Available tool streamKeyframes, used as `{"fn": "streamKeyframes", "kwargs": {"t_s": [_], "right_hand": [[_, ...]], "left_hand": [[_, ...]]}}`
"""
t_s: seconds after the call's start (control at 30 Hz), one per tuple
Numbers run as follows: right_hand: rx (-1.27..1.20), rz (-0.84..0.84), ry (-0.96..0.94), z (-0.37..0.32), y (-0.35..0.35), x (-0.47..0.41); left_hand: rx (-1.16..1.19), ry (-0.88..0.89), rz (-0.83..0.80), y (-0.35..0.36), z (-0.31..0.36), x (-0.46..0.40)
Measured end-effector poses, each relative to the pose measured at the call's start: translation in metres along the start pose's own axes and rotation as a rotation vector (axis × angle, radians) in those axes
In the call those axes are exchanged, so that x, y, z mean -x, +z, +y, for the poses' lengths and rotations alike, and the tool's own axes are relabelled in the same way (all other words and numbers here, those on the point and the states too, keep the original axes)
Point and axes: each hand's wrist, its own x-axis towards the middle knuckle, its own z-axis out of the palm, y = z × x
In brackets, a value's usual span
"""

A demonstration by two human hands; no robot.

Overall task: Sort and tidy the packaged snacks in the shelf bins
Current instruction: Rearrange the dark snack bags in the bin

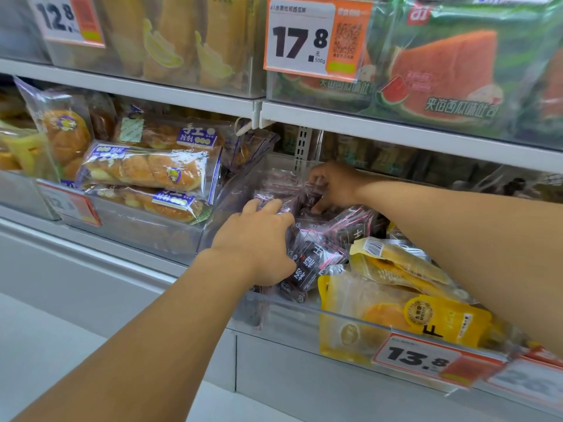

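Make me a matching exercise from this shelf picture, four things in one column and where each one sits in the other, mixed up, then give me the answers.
Things:
1. watermelon toast packs
2. bread rolls
3. yellow packs
4. dark packs

Places:
A. left bin, middle shelf
B. front right of the bin being sorted
C. under the left hand, left side of that bin
D. top shelf, behind the 17.8 tag

Pairs: 1-D, 2-A, 3-B, 4-C
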Motion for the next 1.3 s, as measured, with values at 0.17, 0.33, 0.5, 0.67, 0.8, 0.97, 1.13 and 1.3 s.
{"fn": "streamKeyframes", "kwargs": {"t_s": [0.17,0.33,0.5,0.67,0.8,0.97,1.13,1.3], "right_hand": [[0.232,-0.041,0.135,-0.013,-0.009,0.009],[0.267,-0.161,0.208,-0.019,-0.027,0.031],[0.372,-0.271,0.127,-0.016,-0.027,0.035],[0.308,-0.245,0.005,-0.021,-0.015,0.032],[0.458,-0.392,0.005,-0.029,-0.011,0.027],[0.621,-0.449,0.010,-0.040,-0.011,0.022],[0.480,-0.460,0.002,-0.033,-0.010,0.025],[0.279,-0.262,-0.077,-0.020,-0.007,0.032]], "left_hand": [[-0.007,0.000,-0.005,0.000,-0.001,0.002],[-0.122,0.133,0.176,-0.001,0.008,0.003],[-0.105,0.176,0.004,-0.001,0.014,-0.001],[-0.142,0.188,-0.063,-0.002,0.014,-0.004],[-0.150,0.189,-0.098,-0.002,0.015,-0.005],[-0.119,0.154,-0.089,0.001,0.025,-0.005],[-0.079,0.120,-0.076,0.003,0.026,-0.006],[0.052,0.034,-0.013,0.004,0.026,-0.008]]}}
